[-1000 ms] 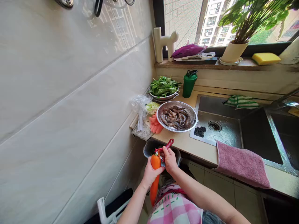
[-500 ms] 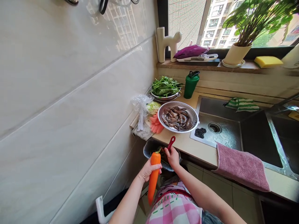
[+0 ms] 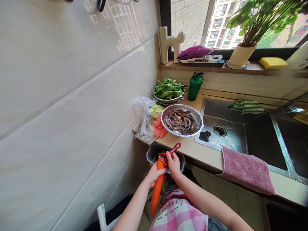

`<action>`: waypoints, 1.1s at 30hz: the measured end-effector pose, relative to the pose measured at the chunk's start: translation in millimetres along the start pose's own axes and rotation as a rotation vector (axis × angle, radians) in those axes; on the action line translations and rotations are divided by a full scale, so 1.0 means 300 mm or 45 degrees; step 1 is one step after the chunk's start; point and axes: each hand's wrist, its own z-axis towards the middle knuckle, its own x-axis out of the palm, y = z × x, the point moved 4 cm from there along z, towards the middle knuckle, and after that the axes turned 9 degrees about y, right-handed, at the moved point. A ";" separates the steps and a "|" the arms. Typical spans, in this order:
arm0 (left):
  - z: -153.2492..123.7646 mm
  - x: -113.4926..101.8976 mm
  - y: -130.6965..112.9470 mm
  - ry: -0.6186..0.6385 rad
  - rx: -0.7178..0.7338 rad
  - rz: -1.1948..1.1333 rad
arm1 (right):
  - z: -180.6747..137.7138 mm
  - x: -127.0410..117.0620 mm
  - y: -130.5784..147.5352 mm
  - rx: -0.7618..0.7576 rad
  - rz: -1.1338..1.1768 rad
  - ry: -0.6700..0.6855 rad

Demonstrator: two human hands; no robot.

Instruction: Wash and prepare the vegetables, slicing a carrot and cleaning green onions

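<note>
A person in a pink-and-white checked apron (image 3: 180, 215) holds a large orange carrot (image 3: 157, 192) in the left hand (image 3: 153, 175), its fingers and thumb wrapped around the carrot's upper part, in a kitchen corner beside a tiled wall (image 3: 79, 128). The carrot's thick end rises just past the left hand's grip, while its tapering length extends below the palm toward the apron. The right hand (image 3: 173, 165), just to the right of the carrot's thick end, pinches a red-handled peeler (image 3: 174, 148) between thumb and fingers; the handle points up toward the counter (image 3: 192, 150), and the blade lies across the top of the carrot. Beneath both hands sits a lined waste bin (image 3: 151, 158), partly hidden by them. On the counter beyond, raw shrimp (image 3: 180, 121) fill a metal colander (image 3: 181, 135) set between coral rubber gloves (image 3: 159, 128) and a stainless steel sink (image 3: 233, 138), with leafy greens (image 3: 169, 89) heaped behind, next to a green shaker bottle (image 3: 195, 87)
</note>
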 end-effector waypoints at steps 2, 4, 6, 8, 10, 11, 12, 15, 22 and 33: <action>0.006 0.007 0.002 0.072 -0.018 0.007 | 0.004 -0.002 -0.011 0.023 0.025 -0.015; 0.009 0.012 0.011 0.155 -0.067 -0.014 | 0.009 -0.009 -0.016 0.058 0.079 -0.023; 0.007 0.014 0.021 0.224 -0.095 -0.060 | 0.015 -0.015 -0.014 0.081 0.124 0.004; -0.001 0.014 0.026 0.290 -0.076 -0.148 | 0.019 -0.030 -0.012 0.085 0.126 0.000; -0.013 0.018 0.016 0.405 -0.007 -0.279 | 0.023 -0.057 -0.022 0.111 0.119 -0.035; -0.021 0.019 0.005 0.474 0.035 -0.338 | 0.025 -0.071 -0.031 0.132 0.115 -0.050; -0.028 0.019 -0.007 0.538 0.068 -0.377 | 0.027 -0.086 -0.041 0.148 0.103 -0.057; -0.042 0.007 -0.038 0.611 0.087 -0.383 | 0.033 -0.113 -0.049 0.106 -0.005 -0.050; -0.032 -0.022 -0.030 0.428 0.079 -0.371 | 0.011 -0.032 0.041 0.098 0.196 0.037; -0.037 -0.013 -0.032 0.267 0.160 -0.248 | -0.036 0.041 0.072 0.112 0.252 0.184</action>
